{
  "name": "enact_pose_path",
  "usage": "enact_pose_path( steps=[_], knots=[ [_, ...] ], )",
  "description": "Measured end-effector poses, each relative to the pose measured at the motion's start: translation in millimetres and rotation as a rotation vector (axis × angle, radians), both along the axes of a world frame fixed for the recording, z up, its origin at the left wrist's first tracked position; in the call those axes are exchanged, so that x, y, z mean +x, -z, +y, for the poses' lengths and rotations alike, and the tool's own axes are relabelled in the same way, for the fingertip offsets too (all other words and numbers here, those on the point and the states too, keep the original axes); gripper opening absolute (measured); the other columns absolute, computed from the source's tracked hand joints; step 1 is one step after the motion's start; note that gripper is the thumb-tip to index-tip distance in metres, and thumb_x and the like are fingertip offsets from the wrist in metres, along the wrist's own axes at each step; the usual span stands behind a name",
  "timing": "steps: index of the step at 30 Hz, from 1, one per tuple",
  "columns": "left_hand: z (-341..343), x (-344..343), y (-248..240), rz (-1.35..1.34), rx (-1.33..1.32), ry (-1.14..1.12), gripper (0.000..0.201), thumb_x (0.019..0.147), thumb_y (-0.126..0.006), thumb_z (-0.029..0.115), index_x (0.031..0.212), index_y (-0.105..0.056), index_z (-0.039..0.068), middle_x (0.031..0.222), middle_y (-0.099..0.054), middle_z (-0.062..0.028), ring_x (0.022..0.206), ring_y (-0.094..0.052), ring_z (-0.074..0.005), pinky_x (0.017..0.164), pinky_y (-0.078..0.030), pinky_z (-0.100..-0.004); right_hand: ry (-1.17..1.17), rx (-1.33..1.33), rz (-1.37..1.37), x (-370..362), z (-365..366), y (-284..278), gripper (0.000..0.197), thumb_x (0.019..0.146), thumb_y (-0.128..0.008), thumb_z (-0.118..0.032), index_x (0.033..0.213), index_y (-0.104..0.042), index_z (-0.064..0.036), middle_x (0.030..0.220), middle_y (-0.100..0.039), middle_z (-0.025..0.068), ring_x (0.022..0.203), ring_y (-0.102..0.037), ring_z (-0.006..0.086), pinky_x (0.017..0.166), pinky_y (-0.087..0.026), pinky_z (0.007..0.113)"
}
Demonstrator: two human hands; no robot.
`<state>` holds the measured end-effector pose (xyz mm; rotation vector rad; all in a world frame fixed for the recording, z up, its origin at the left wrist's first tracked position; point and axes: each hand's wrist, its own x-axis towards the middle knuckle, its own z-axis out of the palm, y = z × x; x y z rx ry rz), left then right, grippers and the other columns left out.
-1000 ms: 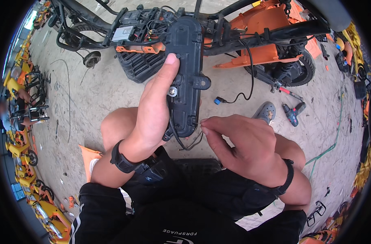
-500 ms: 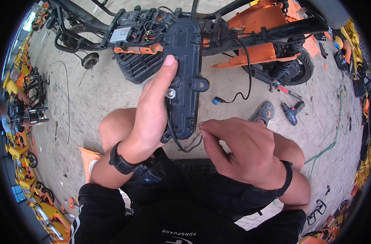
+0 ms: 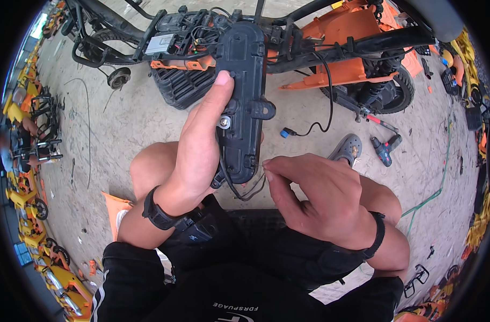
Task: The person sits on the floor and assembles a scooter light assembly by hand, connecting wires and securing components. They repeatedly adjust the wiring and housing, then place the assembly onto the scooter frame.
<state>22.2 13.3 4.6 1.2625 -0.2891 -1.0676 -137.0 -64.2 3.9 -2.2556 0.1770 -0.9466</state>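
Note:
My left hand (image 3: 197,145) is closed around a long black plastic housing (image 3: 244,88) with rounded ends, held upright in front of me. The thumb lies along its face, beside a small metal screw (image 3: 224,122); a tab with a hole juts from its right side. The other fingers are mostly hidden behind it. From the lower end a thin black cable (image 3: 244,199) loops down and up to the fingertips of my right hand (image 3: 317,196). Thumb and forefinger there are pinched together on the cable, just right of the housing's bottom end.
Beyond my hands stands a stripped scooter frame (image 3: 357,53) with orange panels and exposed wiring. From it hangs a cable with a blue connector (image 3: 287,132). A cordless drill (image 3: 384,149) lies on the concrete floor right of my shoe (image 3: 348,148). At the far left is another person (image 3: 19,142).
Almost nothing differs. The housing and my left hand have shifted very slightly left; my right hand keeps its pinch.

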Motion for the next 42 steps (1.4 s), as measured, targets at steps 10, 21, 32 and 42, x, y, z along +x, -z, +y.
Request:
enact_pose_path(
  steps=[10, 21, 32, 42],
  knots=[
    [0.3, 2.1, 3.7, -0.058, 0.004, 0.033, 0.055, 0.103, -0.038, 0.054, 0.092, -0.058, 0.004, 0.069, -0.055, -0.0071, 0.056, -0.055, -0.0175, 0.042, -0.042, -0.0269, 0.003, -0.038, 0.028, -1.8, 1.1, 1.6, 0.019, 0.075, -0.073, 0.007, 0.092, -0.069, 0.0004, 0.08, -0.072, 0.0085, 0.06, -0.068, 0.0208, 0.052, -0.052, 0.029],
    [-0.6, 0.3, 0.1, -0.046, 0.001, 0.03, 0.055, 0.103, -0.037, 0.054, 0.091, -0.058, 0.004, 0.067, -0.054, -0.0065, 0.054, -0.054, -0.0173, 0.043, -0.041, -0.027, 0.016, 0.007, -0.014, -1.9, 2.2, -3.8, 0.018, 0.073, -0.073, 0.008, 0.089, -0.07, 0.0004, 0.078, -0.072, 0.0083, 0.059, -0.068, 0.0196, 0.05, -0.05, 0.027],
    [-1.9, -1.8, -1.1, -0.043, 0.01, -0.012, 0.056, 0.103, -0.038, 0.054, 0.09, -0.058, 0.004, 0.068, -0.055, -0.0066, 0.055, -0.054, -0.0171, 0.042, -0.041, -0.0262, -0.008, -0.02, 0.012, -1.2, 0.0, 2.5, 0.02, 0.074, -0.073, 0.008, 0.093, -0.069, 0.0014, 0.08, -0.072, 0.0087, 0.059, -0.067, 0.0199, 0.051, -0.051, 0.028],
    [-2.4, -2.3, 4.1, -0.125, 0.035, 0.026, 0.058, 0.101, -0.043, 0.056, 0.087, -0.059, 0.003, 0.067, -0.057, -0.0071, 0.054, -0.054, -0.0162, 0.044, -0.044, -0.0262, 0.005, -0.174, 0.118, -5.0, 1.7, 0.3, 0.02, 0.076, -0.073, 0.006, 0.096, -0.069, 0.0015, 0.079, -0.07, 0.0083, 0.058, -0.066, 0.0215, 0.05, -0.049, 0.031]
  ],
)
